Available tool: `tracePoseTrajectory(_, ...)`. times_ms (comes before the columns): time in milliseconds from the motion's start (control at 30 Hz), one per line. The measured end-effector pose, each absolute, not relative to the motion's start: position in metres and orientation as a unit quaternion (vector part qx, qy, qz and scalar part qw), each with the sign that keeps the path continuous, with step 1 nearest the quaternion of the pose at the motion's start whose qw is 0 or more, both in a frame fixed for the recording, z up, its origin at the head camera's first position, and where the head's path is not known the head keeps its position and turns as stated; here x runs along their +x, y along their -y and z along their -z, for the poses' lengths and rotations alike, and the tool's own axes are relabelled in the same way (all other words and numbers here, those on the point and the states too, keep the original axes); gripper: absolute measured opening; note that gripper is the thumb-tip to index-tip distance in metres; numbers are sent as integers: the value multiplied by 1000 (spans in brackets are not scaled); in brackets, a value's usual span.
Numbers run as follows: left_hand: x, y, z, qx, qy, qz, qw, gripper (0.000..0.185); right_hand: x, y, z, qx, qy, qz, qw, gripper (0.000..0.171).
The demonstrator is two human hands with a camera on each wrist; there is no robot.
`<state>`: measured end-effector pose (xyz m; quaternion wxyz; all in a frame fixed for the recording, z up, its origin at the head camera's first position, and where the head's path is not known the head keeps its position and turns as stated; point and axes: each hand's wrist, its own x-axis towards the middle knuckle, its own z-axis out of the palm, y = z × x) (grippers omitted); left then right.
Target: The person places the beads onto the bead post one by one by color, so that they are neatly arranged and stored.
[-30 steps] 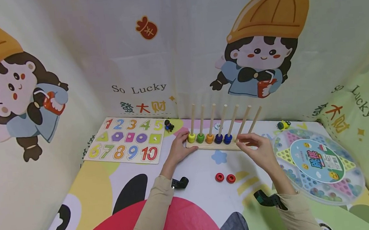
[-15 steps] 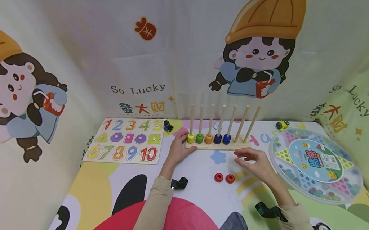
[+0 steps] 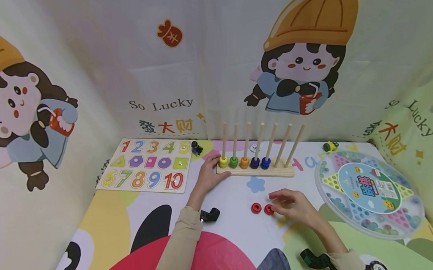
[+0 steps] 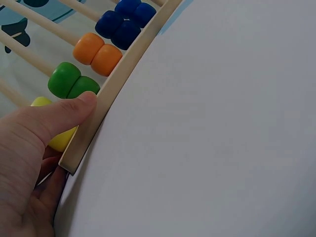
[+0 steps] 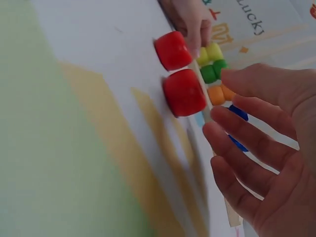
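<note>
My left hand [image 3: 207,176] grips the left end of a wooden peg stand [image 3: 280,172], its thumb on the base's front edge in the left wrist view. From left to right, its pegs carry yellow beads [image 3: 223,163], green beads [image 4: 66,80], orange beads [image 4: 90,49], dark blue beads [image 3: 254,163] and blue beads [image 3: 266,163]. The two rightmost pegs are bare. In front of the stand lie two red beads, the left red bead [image 3: 256,208] and the right red bead [image 5: 184,93]. Beside the right one hovers my right hand [image 3: 296,207], fingers loosely bent and holding nothing.
A number puzzle board [image 3: 148,166] lies to the left, with a small dark figurine [image 3: 196,148] by its corner. On the right is a round Chinese checkers set [image 3: 369,188]. A yellow-and-black toy [image 3: 330,146] sits behind it. Printed cloth hangs around the table.
My right hand has left the right end of the peg stand and come down toward me to the red beads. My left hand stays on the stand.
</note>
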<state>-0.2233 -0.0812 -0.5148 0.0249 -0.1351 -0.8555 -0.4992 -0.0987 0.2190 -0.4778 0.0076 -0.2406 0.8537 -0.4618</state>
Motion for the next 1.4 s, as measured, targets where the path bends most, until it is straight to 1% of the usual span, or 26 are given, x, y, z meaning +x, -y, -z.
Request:
tracePoseTrajectory(167,-224,81,514,-134,859,494,23,71,-93,-218,479,-255,-846,467,22,33)
tracePoseTrajectory(300,-223,81,514,-130,857,498,24,71,-90,-216,482,-260,-849,459,22,35)
tracePoseTrajectory(500,-221,81,514,-133,854,503,26,71,-90,-215,493,-270,-847,458,-9,31)
tracePoseTrajectory(667,-221,81,515,-134,852,505,27,71,-91,-213,496,-260,-847,462,-33,31)
tracePoseTrajectory(833,-222,81,515,-135,854,502,29,70,-92,-209,485,-226,-860,452,-64,30)
tracePoseTrajectory(967,-222,81,515,-136,854,502,30,70,-92,-204,464,-202,-859,463,-85,30)
tracePoseTrajectory(1100,-222,80,514,-135,858,495,31,71,-91,-202,445,-196,-854,471,-104,29)
tracePoseTrajectory(1267,-222,80,513,-137,856,497,31,71,-92,-205,437,-189,-850,477,-120,28)
tracePoseTrajectory(1400,-222,80,513,-132,860,492,28,70,-95,-208,434,-182,-845,489,-118,28)
